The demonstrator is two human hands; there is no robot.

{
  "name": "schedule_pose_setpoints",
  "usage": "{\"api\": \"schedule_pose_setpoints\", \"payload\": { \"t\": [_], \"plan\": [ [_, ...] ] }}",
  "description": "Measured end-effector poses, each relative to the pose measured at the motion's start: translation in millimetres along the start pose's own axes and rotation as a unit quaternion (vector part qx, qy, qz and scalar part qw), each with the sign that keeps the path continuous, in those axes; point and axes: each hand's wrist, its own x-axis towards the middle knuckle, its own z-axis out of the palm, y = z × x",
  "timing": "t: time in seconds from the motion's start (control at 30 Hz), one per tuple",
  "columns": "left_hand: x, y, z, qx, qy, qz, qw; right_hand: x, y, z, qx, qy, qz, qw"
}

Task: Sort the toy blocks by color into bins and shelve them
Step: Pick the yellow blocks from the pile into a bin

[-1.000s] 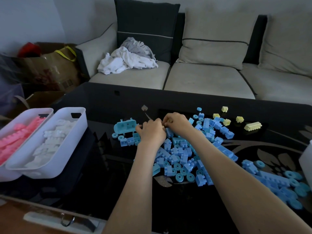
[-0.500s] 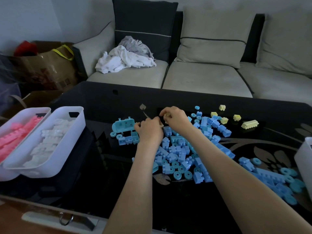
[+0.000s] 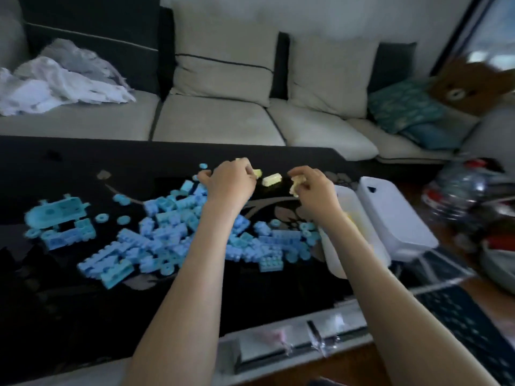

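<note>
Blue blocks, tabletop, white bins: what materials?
Blue blocks: moulded plastic, matte, with studs and uniform colour. Tabletop: probably dark glass, glossy, with reflections and a printed floral pattern. White bins: likely plastic, smooth, with rounded corners and a handle cutout. Frame is blurred, so finish is tentative.

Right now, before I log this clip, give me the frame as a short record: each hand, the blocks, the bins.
left hand: fingers curled on a small yellow block
right hand: grips yellow pieces
loose: long yellow block on the black table, between the hands
blue blocks: unsorted heap, partly under the left forearm
white bin: under the right forearm, yellow showing inside
second white bin: beside it, farther right
image: motion-blurred
</note>
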Motion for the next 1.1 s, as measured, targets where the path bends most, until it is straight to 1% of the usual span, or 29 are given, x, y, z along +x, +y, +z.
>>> {"api": "schedule_pose_setpoints", "payload": {
  "t": [0.07,0.13,0.23,0.33,0.43,0.5,0.57,0.67,0.77,0.93,1.03,1.1],
  "plan": [
    [-13.6,34.1,13.6,-0.023,-0.032,0.046,0.998,-12.9,31.4,-36.4,-0.022,0.007,0.058,0.998],
    [-28.5,60.5,30.1,-0.035,-0.075,0.100,0.992,-24.9,50.8,-56.4,-0.022,0.000,0.096,0.995],
    [-48.8,92.1,51.9,-0.021,-0.154,0.174,0.973,-39.0,67.9,-68.6,-0.030,-0.032,0.102,0.994],
    [-58.8,109.8,64.6,0.009,-0.154,0.211,0.965,-45.8,78.3,-72.5,-0.061,-0.055,0.100,0.992],
    [-60.8,115.1,67.2,0.018,-0.134,0.219,0.966,-46.8,84.1,-78.1,-0.066,-0.065,0.110,0.990],
    [-60.0,115.9,68.1,0.031,-0.134,0.216,0.967,-47.8,88.1,-83.1,-0.060,-0.064,0.113,0.990],
    [-58.9,114.5,69.0,0.048,-0.161,0.211,0.963,-49.4,91.6,-86.6,-0.060,-0.059,0.115,0.990],
    [-58.4,113.5,69.6,0.075,-0.225,0.213,0.948,-52.4,97.4,-91.0,-0.062,-0.066,0.118,0.989],
    [-54.0,111.3,69.1,0.080,-0.261,0.217,0.937,-53.5,96.0,-93.0,-0.084,-0.062,0.121,0.987],
    [-46.8,106.2,68.4,0.026,-0.286,0.196,0.938,-51.9,94.7,-92.8,-0.088,-0.043,0.127,0.987],
    [-47.7,105.3,67.7,0.021,-0.297,0.202,0.933,-49.9,94.8,-90.1,-0.139,-0.091,0.125,0.978],
    [-48.8,104.7,67.1,0.022,-0.289,0.212,0.933,-48.5,93.8,-87.8,-0.187,-0.120,0.123,0.967]
  ]
}}
